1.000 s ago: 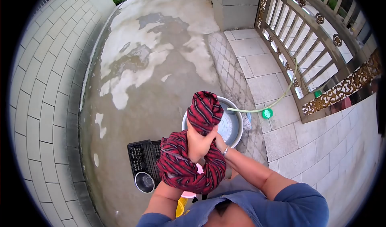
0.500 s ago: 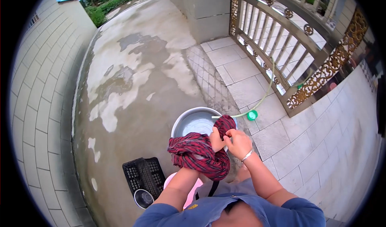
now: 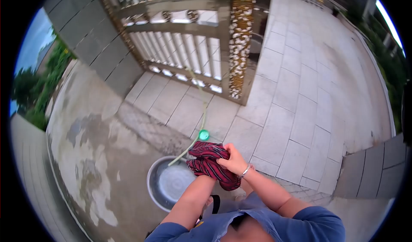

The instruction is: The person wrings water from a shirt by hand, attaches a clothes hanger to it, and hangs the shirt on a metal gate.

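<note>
A bunched red-and-black plaid cloth hangs in front of me, over the right side of a round metal basin. My right hand, with a silver bracelet at its wrist, has its thumb and fingers closed on the cloth's right part. My left forearm runs up to the cloth from below. Folds cover the left hand, so its fingers are hidden. Shallow water seems to lie in the basin. The end of a pale green hose reaches over the basin's rim.
A small green round container stands on the tiles beside the hose. A metal gate with gold ornament rises ahead, next to a grey block pillar. Wet concrete lies left, pale paving tiles right.
My view has turned right, bringing more paving into sight. The cloth now covers my left hand and is bunched more tightly; my right hand has moved onto it. The black crate and small bowl left view.
</note>
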A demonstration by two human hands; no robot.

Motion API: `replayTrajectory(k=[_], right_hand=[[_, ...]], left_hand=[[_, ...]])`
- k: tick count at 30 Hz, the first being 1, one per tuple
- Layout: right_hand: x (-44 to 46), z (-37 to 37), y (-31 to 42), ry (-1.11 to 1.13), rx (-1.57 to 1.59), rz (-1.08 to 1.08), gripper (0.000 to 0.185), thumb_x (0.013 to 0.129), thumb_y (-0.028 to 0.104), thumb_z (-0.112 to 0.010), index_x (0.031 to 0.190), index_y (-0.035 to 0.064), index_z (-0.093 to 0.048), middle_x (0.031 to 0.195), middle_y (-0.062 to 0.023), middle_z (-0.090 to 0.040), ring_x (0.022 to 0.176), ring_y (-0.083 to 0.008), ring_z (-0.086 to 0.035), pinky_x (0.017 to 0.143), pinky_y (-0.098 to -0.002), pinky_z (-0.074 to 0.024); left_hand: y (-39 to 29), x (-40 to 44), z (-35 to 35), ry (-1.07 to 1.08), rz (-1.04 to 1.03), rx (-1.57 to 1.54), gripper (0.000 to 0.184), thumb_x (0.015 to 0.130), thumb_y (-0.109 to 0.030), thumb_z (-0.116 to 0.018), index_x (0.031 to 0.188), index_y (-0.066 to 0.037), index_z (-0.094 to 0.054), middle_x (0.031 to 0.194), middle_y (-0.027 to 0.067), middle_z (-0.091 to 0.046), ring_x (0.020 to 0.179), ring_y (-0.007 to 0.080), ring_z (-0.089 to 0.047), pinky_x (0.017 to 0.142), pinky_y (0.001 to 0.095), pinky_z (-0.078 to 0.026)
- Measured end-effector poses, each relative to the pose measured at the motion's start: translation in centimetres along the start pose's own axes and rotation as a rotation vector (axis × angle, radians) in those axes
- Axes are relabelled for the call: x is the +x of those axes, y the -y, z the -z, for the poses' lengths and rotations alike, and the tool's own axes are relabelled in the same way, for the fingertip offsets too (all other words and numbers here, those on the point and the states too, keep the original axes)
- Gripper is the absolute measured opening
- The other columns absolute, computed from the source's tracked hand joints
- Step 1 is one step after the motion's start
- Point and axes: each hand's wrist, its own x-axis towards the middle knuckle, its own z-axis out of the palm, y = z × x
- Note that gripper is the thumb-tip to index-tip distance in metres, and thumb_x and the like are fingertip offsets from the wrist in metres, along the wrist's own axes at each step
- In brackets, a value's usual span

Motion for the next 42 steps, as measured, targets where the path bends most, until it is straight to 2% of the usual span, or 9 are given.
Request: replayTrajectory(k=[9, 13, 14, 16, 19, 30, 34, 38, 42], right_hand=[[1.4, 21.9, 6.1, -0.314, 0.832, 0.343, 0.054, 0.043, -0.015, -0.047, 0.094, 0.0028, -0.045, 0.093, -0.0094, -0.056, 0.087, -0.0218, -0.055, 0.080, -0.0305, -0.0431], [1.7, 29.3, 8.7, -0.361, 0.642, 0.437, 0.042, 0.043, -0.014, -0.052, 0.078, 0.0069, -0.042, 0.079, -0.0012, -0.050, 0.075, -0.0128, -0.049, 0.072, -0.0234, -0.0405], [1.8, 30.9, 9.1, -0.407, 0.569, 0.446, 0.041, 0.043, -0.014, -0.053, 0.076, 0.0077, -0.041, 0.077, 0.0004, -0.047, 0.073, -0.0114, -0.047, 0.071, -0.0222, -0.0393], [2.1, 33.7, 10.1, -0.519, 0.434, 0.458, 0.040, 0.044, -0.013, -0.054, 0.073, 0.0087, -0.038, 0.075, 0.0027, -0.044, 0.072, -0.0094, -0.044, 0.070, -0.0210, -0.0384], [2.5, 37.8, 11.7, -0.591, 0.317, 0.403, 0.038, 0.045, -0.013, -0.052, 0.073, 0.0081, -0.038, 0.074, 0.0024, -0.044, 0.070, -0.0089, -0.044, 0.067, -0.0203, -0.0388], [8.4, 49.1, 16.4, -0.805, 0.210, 0.321, 0.045, 0.055, -0.015, -0.048, 0.094, 0.0066, -0.040, 0.088, -0.0047, -0.055, 0.081, -0.0130, -0.053, 0.070, -0.0228, -0.0432], [10.1, 51.2, 17.7, -0.421, 0.140, 0.307, 0.093, 0.061, -0.007, -0.054, 0.135, 0.0157, -0.003, 0.131, -0.0072, -0.030, 0.118, -0.0181, -0.032, 0.096, -0.0333, -0.0276], [13.1, 53.2, 20.3, -0.509, 0.021, 0.241, 0.071, 0.072, 0.017, -0.064, 0.128, 0.0027, -0.024, 0.123, -0.0073, -0.039, 0.108, -0.0143, -0.039, 0.093, -0.0310, -0.0311], [16.0, 63.2, 17.2, -0.855, 0.150, 0.211, 0.028, 0.084, 0.026, -0.051, 0.099, 0.0020, -0.054, 0.089, -0.0016, -0.059, 0.076, -0.0089, -0.055, 0.071, -0.0248, -0.0445]], left_hand=[[-8.8, 15.6, -14.7, 0.414, -0.256, -0.546, 0.042, 0.084, -0.021, -0.046, 0.122, -0.008, -0.034, 0.118, 0.0057, -0.044, 0.108, 0.0207, -0.041, 0.096, 0.0325, -0.029], [-11.6, 20.5, -19.5, 0.597, 0.300, -1.525, 0.037, 0.084, -0.021, -0.046, 0.118, -0.008, -0.040, 0.117, 0.0046, -0.046, 0.107, 0.0202, -0.043, 0.095, 0.0330, -0.031], [-12.8, 22.0, -19.4, 0.510, 0.114, -1.394, 0.036, 0.082, -0.020, -0.048, 0.116, -0.008, -0.042, 0.115, 0.0051, -0.047, 0.106, 0.0198, -0.044, 0.094, 0.0329, -0.032], [-15.9, 25.3, -17.9, 0.023, -0.619, -0.110, 0.035, 0.076, -0.018, -0.055, 0.109, -0.008, -0.048, 0.111, 0.0069, -0.049, 0.103, 0.0209, -0.046, 0.090, 0.0334, -0.035], [-18.3, 29.4, -18.1, -0.288, -0.828, 0.044, 0.036, 0.071, -0.017, -0.058, 0.105, -0.008, -0.051, 0.109, 0.0077, -0.050, 0.103, 0.0237, -0.046, 0.089, 0.0350, -0.035], [-24.6, 44.9, -26.4, -0.223, -1.010, -0.092, 0.028, 0.068, -0.018, -0.058, 0.094, -0.007, -0.055, 0.097, 0.0089, -0.054, 0.091, 0.0251, -0.051, 0.079, 0.0353, -0.040], [-29.6, 49.0, -28.8, -0.222, -1.116, -0.221, 0.026, 0.067, -0.019, -0.059, 0.090, -0.006, -0.057, 0.092, 0.0094, -0.056, 0.085, 0.0256, -0.053, 0.074, 0.0348, -0.043], [-34.5, 53.6, -30.7, -0.185, -1.222, -0.216, 0.020, 0.064, -0.020, -0.057, 0.079, -0.006, -0.057, 0.081, 0.0099, -0.056, 0.076, 0.0263, -0.054, 0.066, 0.0352, -0.044], [-34.1, 62.3, -34.5, -0.115, -1.327, -0.041, 0.017, 0.062, -0.023, -0.055, 0.063, -0.007, -0.048, 0.064, 0.0101, -0.048, 0.062, 0.0253, -0.051, 0.053, 0.0357, -0.042]])
